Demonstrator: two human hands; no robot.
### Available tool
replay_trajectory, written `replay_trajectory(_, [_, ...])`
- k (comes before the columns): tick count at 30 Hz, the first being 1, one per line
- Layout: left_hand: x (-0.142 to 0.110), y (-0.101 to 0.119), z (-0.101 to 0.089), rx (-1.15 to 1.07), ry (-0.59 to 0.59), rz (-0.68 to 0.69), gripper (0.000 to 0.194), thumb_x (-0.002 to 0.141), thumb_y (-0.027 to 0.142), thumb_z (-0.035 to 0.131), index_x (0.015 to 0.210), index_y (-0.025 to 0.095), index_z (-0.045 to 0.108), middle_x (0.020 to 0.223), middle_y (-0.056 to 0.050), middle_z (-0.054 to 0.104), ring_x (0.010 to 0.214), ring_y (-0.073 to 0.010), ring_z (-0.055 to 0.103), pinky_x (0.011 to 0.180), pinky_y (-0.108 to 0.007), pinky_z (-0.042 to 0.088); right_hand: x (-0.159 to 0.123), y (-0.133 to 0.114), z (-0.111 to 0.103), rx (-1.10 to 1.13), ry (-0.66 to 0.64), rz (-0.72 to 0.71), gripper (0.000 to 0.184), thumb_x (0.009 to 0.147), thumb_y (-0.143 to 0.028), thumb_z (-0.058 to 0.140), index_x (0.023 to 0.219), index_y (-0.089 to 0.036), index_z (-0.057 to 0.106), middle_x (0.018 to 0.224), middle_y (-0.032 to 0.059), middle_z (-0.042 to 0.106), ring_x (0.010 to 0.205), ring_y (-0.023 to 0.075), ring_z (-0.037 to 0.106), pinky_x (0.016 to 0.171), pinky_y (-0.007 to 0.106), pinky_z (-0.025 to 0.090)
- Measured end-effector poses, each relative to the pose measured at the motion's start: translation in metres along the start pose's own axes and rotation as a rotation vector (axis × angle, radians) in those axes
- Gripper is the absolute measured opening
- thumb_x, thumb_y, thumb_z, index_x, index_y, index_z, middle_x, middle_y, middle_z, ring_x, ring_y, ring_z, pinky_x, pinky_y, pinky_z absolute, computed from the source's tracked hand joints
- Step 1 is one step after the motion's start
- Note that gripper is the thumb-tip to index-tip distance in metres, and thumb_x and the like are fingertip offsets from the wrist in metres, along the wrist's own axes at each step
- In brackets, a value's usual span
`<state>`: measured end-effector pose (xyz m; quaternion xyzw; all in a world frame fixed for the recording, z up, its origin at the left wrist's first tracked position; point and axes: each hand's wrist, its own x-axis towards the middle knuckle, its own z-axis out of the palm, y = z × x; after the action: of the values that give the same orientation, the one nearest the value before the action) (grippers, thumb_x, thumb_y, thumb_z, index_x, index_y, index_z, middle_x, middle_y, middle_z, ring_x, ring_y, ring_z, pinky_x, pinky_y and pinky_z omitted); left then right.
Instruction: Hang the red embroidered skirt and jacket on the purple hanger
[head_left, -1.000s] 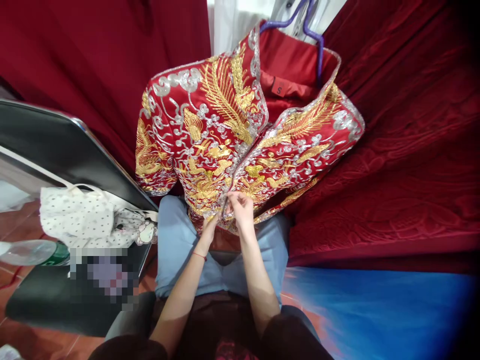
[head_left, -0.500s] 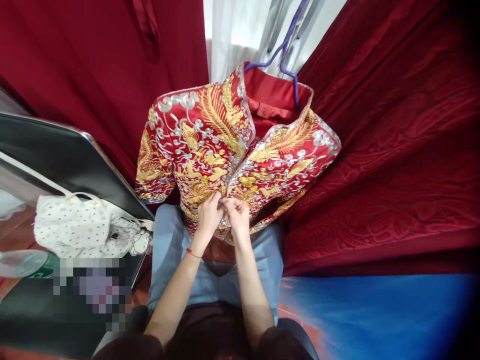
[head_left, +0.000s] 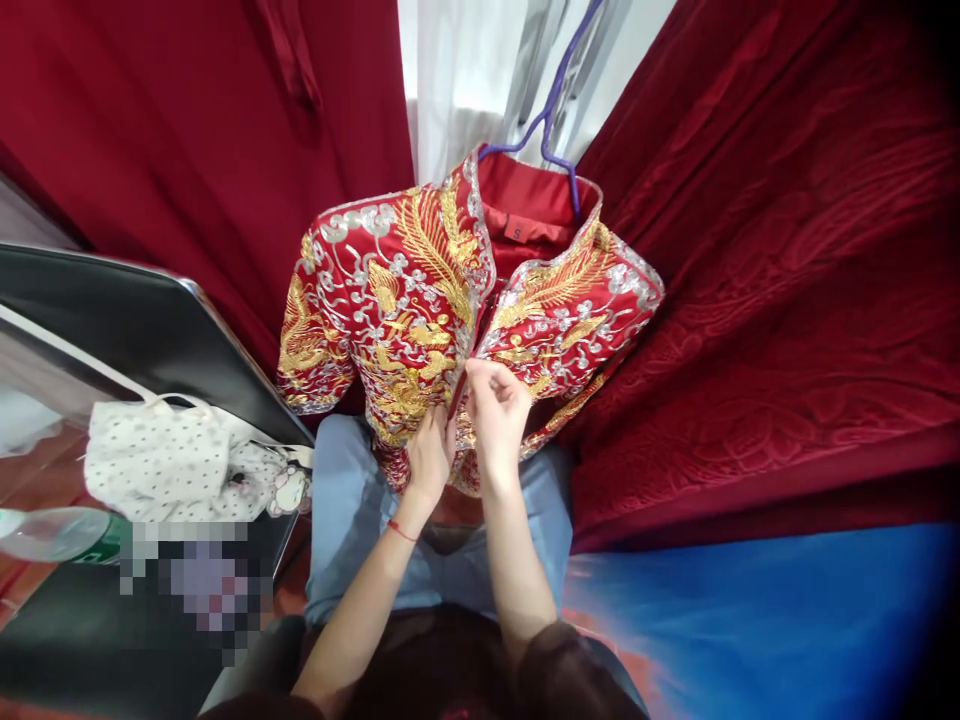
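A red jacket [head_left: 405, 290] with gold and silver embroidery hangs before me on a purple hanger [head_left: 556, 95], its lower part at my knees. Its collar stands open, showing a red lining and a size label [head_left: 516, 229]. My left hand [head_left: 430, 455] is closed on the jacket's front edge, low on the opening. Above it and to the right, my right hand [head_left: 496, 412] is pinched at the front opening, thumb and fingertip together. Whatever lies in that pinch is too small to make out.
On my left a black chair [head_left: 120, 325] bears a white dotted bag [head_left: 157, 455] with a plush charm, a clear plastic bottle [head_left: 64, 535] and a blurred-out item. Red curtains [head_left: 750, 330] hang on both sides. Blue sheeting [head_left: 750, 620] covers the floor at right.
My right hand has moved up and to the right, away from the left hand. My left hand has slid slightly down the jacket front. The jacket's collar has shifted a little left.
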<state>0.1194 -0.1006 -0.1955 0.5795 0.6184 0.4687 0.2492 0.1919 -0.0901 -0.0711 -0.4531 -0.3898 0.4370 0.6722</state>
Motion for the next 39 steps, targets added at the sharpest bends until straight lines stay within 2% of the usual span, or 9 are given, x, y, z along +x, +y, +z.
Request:
replay_trajectory(6, [0.000, -0.003, 0.005, 0.149, -0.003, 0.053, 0.018, 0.097, 0.030, 0.055, 0.103, 0.019, 0.068, 0.097, -0.013, 0.068, 0.082, -0.0255, 0.064, 0.070, -0.030, 0.037, 0.029, -0.036, 0.009, -0.012, 0.000, -0.194, 0.023, 0.085, -0.042, 0.070, 0.085, -0.018, 0.070, 0.070, -0.0021, 0.059, 0.059, 0.0085, 0.049, 0.053, 0.022, 0.037])
replay_trajectory(14, [0.001, -0.002, 0.006, 0.149, 0.036, 0.068, 0.017, 0.095, 0.026, 0.058, 0.105, 0.019, 0.071, 0.103, -0.014, 0.072, 0.085, -0.0243, 0.069, 0.070, -0.029, 0.040, 0.047, -0.049, 0.022, 0.002, -0.033, -0.249, 0.025, 0.087, -0.044, 0.067, 0.082, -0.021, 0.063, 0.060, -0.0067, 0.044, 0.048, 0.0060, 0.032, 0.046, 0.023, 0.025])
replay_trajectory(22, [0.011, 0.014, 0.003, 0.630, -0.095, 0.134, 0.029, 0.104, 0.027, 0.039, 0.112, 0.016, 0.066, 0.101, -0.011, 0.074, 0.090, -0.0234, 0.073, 0.065, -0.028, 0.043, 0.047, -0.047, 0.024, -0.100, -0.038, -0.257, 0.033, 0.089, -0.058, 0.062, 0.087, -0.025, 0.061, 0.064, -0.0036, 0.052, 0.043, 0.0090, 0.040, 0.041, 0.028, 0.030])
replay_trajectory(28, [0.009, 0.002, -0.004, 0.620, -0.106, 0.151, 0.023, 0.104, 0.027, 0.043, 0.106, 0.018, 0.064, 0.097, -0.009, 0.074, 0.084, -0.0208, 0.072, 0.063, -0.028, 0.042, 0.071, -0.033, 0.002, -0.573, 0.068, -0.325, 0.055, 0.088, -0.067, 0.062, 0.058, -0.023, 0.051, 0.052, -0.0029, 0.048, 0.048, 0.0114, 0.041, 0.054, 0.030, 0.036])
replay_trajectory(30, [0.014, -0.001, -0.014, 0.550, -0.130, 0.185, 0.021, 0.103, 0.031, 0.047, 0.096, 0.020, 0.064, 0.088, -0.006, 0.072, 0.077, -0.0194, 0.070, 0.062, -0.028, 0.041, 0.079, -0.035, -0.011, -0.820, 0.181, -0.388, 0.062, 0.087, -0.069, 0.063, 0.050, -0.023, 0.043, 0.049, -0.0021, 0.044, 0.051, 0.0127, 0.041, 0.059, 0.031, 0.036])
replay_trajectory(33, [0.039, 0.005, -0.047, 0.308, -0.141, 0.385, 0.020, 0.097, 0.041, 0.059, 0.091, 0.023, 0.061, 0.087, -0.003, 0.068, 0.081, -0.0183, 0.067, 0.071, -0.028, 0.048, 0.074, -0.050, -0.040, -1.008, 0.153, -0.526, 0.057, 0.091, -0.067, 0.058, 0.056, -0.023, 0.049, 0.056, 0.0012, 0.053, 0.056, 0.0155, 0.049, 0.063, 0.033, 0.039])
replay_trajectory(34, [0.053, 0.010, -0.063, 0.214, -0.081, 0.476, 0.021, 0.094, 0.043, 0.063, 0.099, 0.023, 0.061, 0.095, -0.005, 0.069, 0.090, -0.0197, 0.067, 0.077, -0.029, 0.051, 0.069, -0.056, -0.052, -1.031, 0.147, -0.575, 0.054, 0.094, -0.065, 0.055, 0.061, -0.023, 0.054, 0.061, 0.0028, 0.057, 0.059, 0.0169, 0.053, 0.065, 0.033, 0.041])
replay_trajectory(37, [0.109, 0.030, -0.117, 0.163, 0.380, 0.590, 0.039, 0.090, 0.044, 0.066, 0.120, 0.021, 0.057, 0.119, -0.014, 0.062, 0.115, -0.0267, 0.059, 0.093, -0.039, 0.051, 0.057, -0.066, -0.094, -1.090, 0.426, -0.611, 0.045, 0.101, -0.058, 0.042, 0.092, -0.020, 0.065, 0.087, 0.0123, 0.064, 0.082, 0.0263, 0.063, 0.077, 0.040, 0.048])
replay_trajectory(39, [0.151, 0.042, -0.148, 0.207, 0.532, 0.587, 0.062, 0.087, 0.049, 0.068, 0.135, 0.016, 0.050, 0.138, -0.020, 0.054, 0.133, -0.0312, 0.049, 0.113, -0.049, 0.039, 0.060, -0.064, -0.121, -1.185, 0.462, -0.601, 0.051, 0.100, -0.056, 0.040, 0.122, -0.013, 0.060, 0.111, 0.0220, 0.063, 0.105, 0.0359, 0.062, 0.088, 0.049, 0.050])
